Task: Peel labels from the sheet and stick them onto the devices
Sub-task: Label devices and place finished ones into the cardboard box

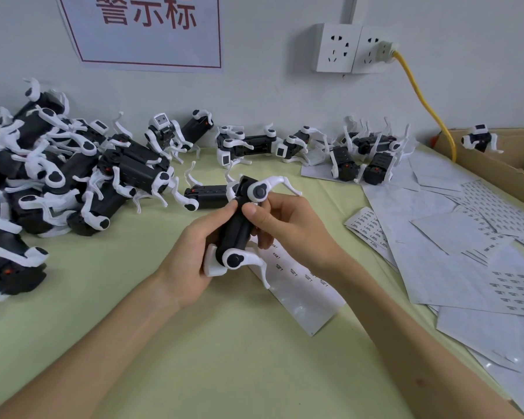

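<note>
**Hands Grip One Device Over the Label Sheet**

Both hands are closed around a single device (239, 228), a black-bodied robot dog with white legs, held tilted above the desk (164, 343). The left hand (191, 261) wraps the lower end from the left, with its fingers curled under the body and its thumb lying up along the black casing. The right hand (288, 225) holds the device from the right. Its thumb is set on the black body just beside the left thumb, and its fingers are curled behind. Whether a label sits under either thumb cannot be told.

Directly beneath the hands lies a label sheet (303, 285), a long white strip with small printed labels along it, flat on the pale green desk. Just behind the held device, another device (208, 195) lies on its side.

To the left, a heap of devices (58, 176) is piled with legs tangled together. More stand and lie in a loose row of devices (254, 143) along the wall. On the right, loose sheets (466, 237) overlap each other, some printed with grids of labels. Beyond them is a cardboard box (496, 164) with one more robot dog (480, 139) in it.

On the wall are a wall socket (338, 46), a yellow cable (421, 98) plugged in beside it, and a notice (146, 28) with red characters.
</note>
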